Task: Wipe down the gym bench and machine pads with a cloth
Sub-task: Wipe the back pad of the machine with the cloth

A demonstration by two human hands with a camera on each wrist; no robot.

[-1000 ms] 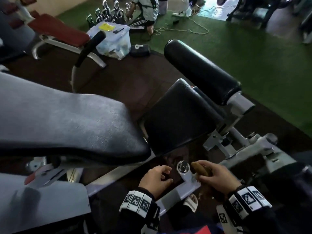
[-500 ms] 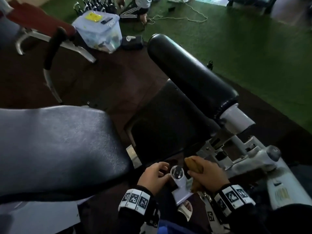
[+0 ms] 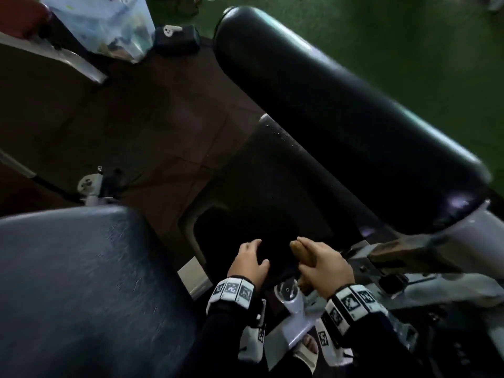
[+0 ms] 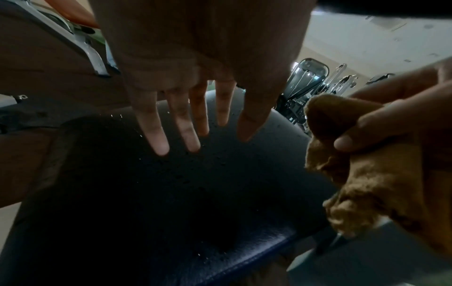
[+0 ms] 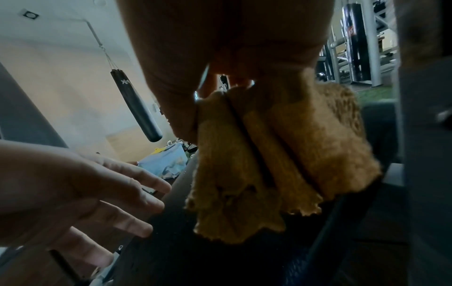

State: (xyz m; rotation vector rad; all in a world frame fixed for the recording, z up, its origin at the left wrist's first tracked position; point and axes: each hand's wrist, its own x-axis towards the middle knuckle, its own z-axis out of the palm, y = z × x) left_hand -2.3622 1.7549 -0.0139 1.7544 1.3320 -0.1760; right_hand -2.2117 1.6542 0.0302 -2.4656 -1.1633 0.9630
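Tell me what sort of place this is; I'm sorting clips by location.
Most likely a gym. A padded roller pad sits on a white machine frame, a punching bag hangs by the wall, and weight machines stand behind.

Dark brown rubber floor (image 3: 152,126), green turf (image 3: 409,45) beyond, clear plastic bag (image 3: 109,25) and black pouch (image 3: 177,39) lying on it

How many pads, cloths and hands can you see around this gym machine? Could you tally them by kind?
Pads: 3, the roller pad, the flat pad and the bench pad.
Cloths: 1, the tan cloth gripped by the right hand.
Hands: 2, that one and the open left hand.
Total: 6.
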